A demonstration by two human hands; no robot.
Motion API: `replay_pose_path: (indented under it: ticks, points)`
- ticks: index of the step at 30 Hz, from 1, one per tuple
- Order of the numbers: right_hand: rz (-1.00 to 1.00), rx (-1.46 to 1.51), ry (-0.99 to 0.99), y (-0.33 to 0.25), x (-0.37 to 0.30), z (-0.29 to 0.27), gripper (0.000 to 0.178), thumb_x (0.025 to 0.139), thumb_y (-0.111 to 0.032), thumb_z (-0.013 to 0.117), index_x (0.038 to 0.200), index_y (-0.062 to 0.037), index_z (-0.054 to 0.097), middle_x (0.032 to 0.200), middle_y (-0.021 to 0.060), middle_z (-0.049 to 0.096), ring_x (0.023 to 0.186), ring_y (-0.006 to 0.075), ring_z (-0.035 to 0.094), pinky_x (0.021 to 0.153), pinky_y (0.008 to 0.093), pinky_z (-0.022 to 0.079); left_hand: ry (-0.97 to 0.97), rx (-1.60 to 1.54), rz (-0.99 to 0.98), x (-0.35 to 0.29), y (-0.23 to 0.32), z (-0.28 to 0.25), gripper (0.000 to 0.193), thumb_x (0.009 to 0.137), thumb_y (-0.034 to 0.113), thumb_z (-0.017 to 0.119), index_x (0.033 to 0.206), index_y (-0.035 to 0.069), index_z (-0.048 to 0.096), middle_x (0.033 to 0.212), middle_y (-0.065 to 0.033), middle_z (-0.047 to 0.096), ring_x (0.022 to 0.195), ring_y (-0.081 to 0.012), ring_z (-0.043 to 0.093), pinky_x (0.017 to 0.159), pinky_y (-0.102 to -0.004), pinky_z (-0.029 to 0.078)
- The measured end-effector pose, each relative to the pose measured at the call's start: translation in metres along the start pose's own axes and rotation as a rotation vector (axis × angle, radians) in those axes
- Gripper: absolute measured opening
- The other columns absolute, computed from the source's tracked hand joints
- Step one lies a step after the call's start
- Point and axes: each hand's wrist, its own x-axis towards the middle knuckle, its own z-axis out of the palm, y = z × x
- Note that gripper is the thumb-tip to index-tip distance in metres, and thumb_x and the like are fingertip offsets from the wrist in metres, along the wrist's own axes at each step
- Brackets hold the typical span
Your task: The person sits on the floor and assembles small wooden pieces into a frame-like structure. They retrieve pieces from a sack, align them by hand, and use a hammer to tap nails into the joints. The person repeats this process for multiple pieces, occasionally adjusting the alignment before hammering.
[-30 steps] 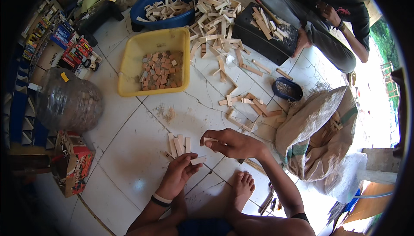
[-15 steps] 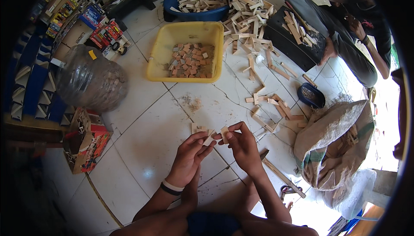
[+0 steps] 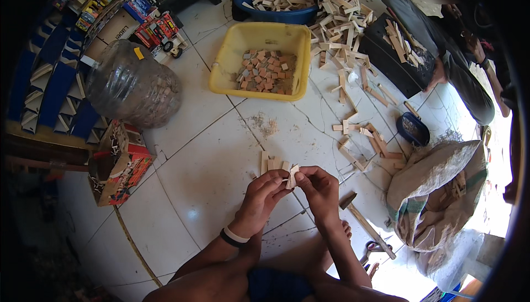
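Observation:
Small pale wooden pieces (image 3: 293, 175) meet between my two hands, low over the tiled floor. My left hand (image 3: 259, 202) is closed, its thumb and fingers pinching from the left side; a bracelet band circles that wrist. My right hand (image 3: 320, 193) pinches from the right, thumb against the wood. The fingers partly cover the pieces, so how they fit together is hard to make out. Just beyond my fingertips, several flat wooden blocks (image 3: 270, 161) lie on the floor.
A yellow basin (image 3: 220, 76) with small tiles of wood stands ahead, near a blue tub (image 3: 243, 12) of wooden parts and a loose wood heap (image 3: 342, 20). A hammer (image 3: 367, 225), scissors (image 3: 378, 247) and sack (image 3: 430, 169) lie right. Another person (image 3: 464, 76) sits far right.
The two wooden pieces, held slightly apart before, now touch between my hands. My head view has shifted, so the surroundings sit further right in the picture.

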Motion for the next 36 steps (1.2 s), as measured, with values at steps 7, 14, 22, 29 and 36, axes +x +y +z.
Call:
replay_pose_path:
  ticks: [7, 14, 22, 29, 36]
  points:
    - [-0.004, -0.027, -0.001, 0.003, -0.003, 0.001, 0.017, 0.102, -0.006, 0.075, 0.115, 0.0048, 0.076, 0.099, 0.0069, 0.078, 0.091, 0.0112, 0.07, 0.084, 0.0265, 0.056, 0.07, 0.093, 0.008, -0.005, -0.001, 0.006, 0.039, 0.105, 0.004, 0.066, 0.142, 0.001, 0.053, 0.135, -0.0094, 0.064, 0.127, -0.0169, 0.062, 0.113, -0.0328, 0.05]
    - [-0.034, -0.144, 0.018, 0.019, -0.008, -0.001, 0.016, 0.102, -0.009, 0.074, 0.112, 0.0038, 0.076, 0.095, 0.0051, 0.078, 0.088, 0.01, 0.069, 0.077, 0.0261, 0.055, 0.042, -0.027, 0.152, 0.004, -0.022, -0.012, 0.061, 0.1, -0.006, 0.068, 0.156, 0.005, 0.046, 0.144, -0.0115, 0.061, 0.134, -0.0199, 0.059, 0.116, -0.0346, 0.048]
    - [-0.134, -0.236, 0.069, 0.022, -0.005, 0.002, 0.017, 0.102, -0.011, 0.073, 0.108, 0.0046, 0.073, 0.088, 0.0053, 0.074, 0.078, 0.0093, 0.064, 0.066, 0.0244, 0.047, -0.002, 0.092, 0.181, 0.01, -0.032, -0.023, 0.061, 0.102, 0.008, 0.073, 0.155, 0.004, 0.045, 0.134, -0.0116, 0.067, 0.129, -0.02, 0.063, 0.115, -0.0378, 0.05]
    - [-0.284, -0.32, 0.131, 0.021, -0.008, 0.007, 0.016, 0.104, -0.009, 0.071, 0.109, 0.0059, 0.072, 0.093, 0.0086, 0.076, 0.083, 0.0119, 0.069, 0.073, 0.027, 0.055, 0.066, 0.182, 0.244, 0.012, -0.032, -0.016, 0.052, 0.102, 0.008, 0.073, 0.151, 0.002, 0.054, 0.131, -0.0109, 0.069, 0.127, -0.0182, 0.064, 0.112, -0.0345, 0.053]
    - [-0.288, -0.387, 0.101, 0.013, -0.015, 0.013, 0.012, 0.103, -0.007, 0.072, 0.108, 0.0041, 0.073, 0.085, 0.0084, 0.075, 0.077, 0.01, 0.069, 0.069, 0.0249, 0.056, 0.01, 0.183, 0.279, 0.01, -0.032, -0.017, 0.05, 0.102, 0.009, 0.073, 0.147, -0.003, 0.057, 0.133, -0.0109, 0.068, 0.122, -0.0166, 0.066, 0.107, -0.0323, 0.055]
